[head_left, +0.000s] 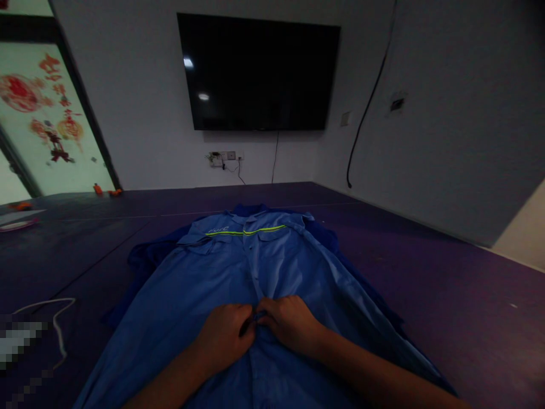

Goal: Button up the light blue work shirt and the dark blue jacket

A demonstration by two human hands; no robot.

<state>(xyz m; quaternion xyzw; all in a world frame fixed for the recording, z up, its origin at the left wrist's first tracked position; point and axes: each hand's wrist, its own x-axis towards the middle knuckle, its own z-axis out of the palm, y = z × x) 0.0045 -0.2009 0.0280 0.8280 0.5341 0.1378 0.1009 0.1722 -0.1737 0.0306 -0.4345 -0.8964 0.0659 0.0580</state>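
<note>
Using the television (259, 76) as my landmark, I'm viewing a blue jacket (183, 307) that is lying spread on the purple surface (426, 278) in front of it, the dark collar (249, 210) pointing towards the screen and the hem end running away from it. A yellow-green stripe (225, 233) is crossing the chest at the end nearer the television, pale lettering is sitting just above its left part, and darker blue cloth is showing along both sides. On the half farther from the television, the left hand (227, 332) and the right hand (292, 321) are meeting over the front opening, fingertips close together, each pinching the jacket's edge; the fingers are partly hiding the pinched cloth, so I'm not making out any button there. Wall sockets (231, 155) are sitting below the television with thin wires, a black cable (370, 102) is hanging to its right, and a glass door (63, 113) with red decorations is standing to its left. Much nearer me than the television, off to the left, a white cord (63, 307) is curving beside a pixelated item I'm not able to identify
</note>
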